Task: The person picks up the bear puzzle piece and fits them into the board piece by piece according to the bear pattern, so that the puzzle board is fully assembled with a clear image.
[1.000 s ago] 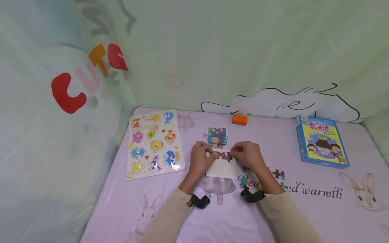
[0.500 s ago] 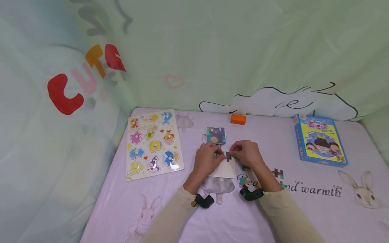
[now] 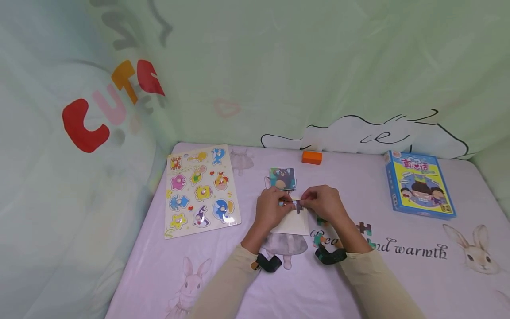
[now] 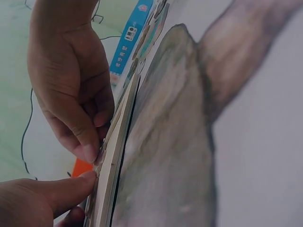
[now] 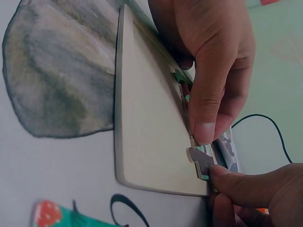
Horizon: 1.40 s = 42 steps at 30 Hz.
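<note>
A pale wooden puzzle tray lies before me, its far row partly filled with jigsaw pieces. My right hand pinches a dark purple-brown puzzle piece at the tray's far right corner between thumb and fingers. On the left, my left hand reaches across the far edge, its thumb pressed against the same piece and its fingers curled behind. Other fitted pieces, green and red, show partly under the left hand in the right wrist view. Just beyond the tray is a square bear picture.
Several loose puzzle pieces lie right of the tray, partly behind my right forearm. A sea-animal peg board lies on the left. An orange block sits at the back, and a blue-yellow box at the right.
My left hand has shifted right along the tray's far edge, covering the fitted pieces, and now meets the right hand at the corner piece. The right hand has barely moved.
</note>
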Each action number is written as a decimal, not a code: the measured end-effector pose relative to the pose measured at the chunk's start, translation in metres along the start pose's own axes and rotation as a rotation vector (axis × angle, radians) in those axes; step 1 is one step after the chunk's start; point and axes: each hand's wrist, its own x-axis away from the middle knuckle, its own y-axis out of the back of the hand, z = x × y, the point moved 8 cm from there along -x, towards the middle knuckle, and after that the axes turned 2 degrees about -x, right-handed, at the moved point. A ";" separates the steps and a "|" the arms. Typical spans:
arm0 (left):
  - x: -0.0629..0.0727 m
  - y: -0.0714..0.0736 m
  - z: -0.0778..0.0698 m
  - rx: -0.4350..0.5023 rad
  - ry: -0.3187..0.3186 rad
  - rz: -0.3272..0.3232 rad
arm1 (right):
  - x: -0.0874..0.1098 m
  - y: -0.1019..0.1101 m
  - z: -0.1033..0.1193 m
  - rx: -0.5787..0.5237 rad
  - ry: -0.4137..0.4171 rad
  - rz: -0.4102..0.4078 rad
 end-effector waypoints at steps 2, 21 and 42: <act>0.000 -0.001 0.001 0.005 0.004 0.003 | 0.001 0.000 0.001 -0.004 0.008 0.003; 0.000 -0.006 0.005 0.049 0.018 0.035 | -0.003 0.000 0.000 0.030 0.002 0.039; 0.003 -0.002 0.001 0.030 -0.010 0.003 | -0.005 0.000 0.000 0.043 -0.026 0.066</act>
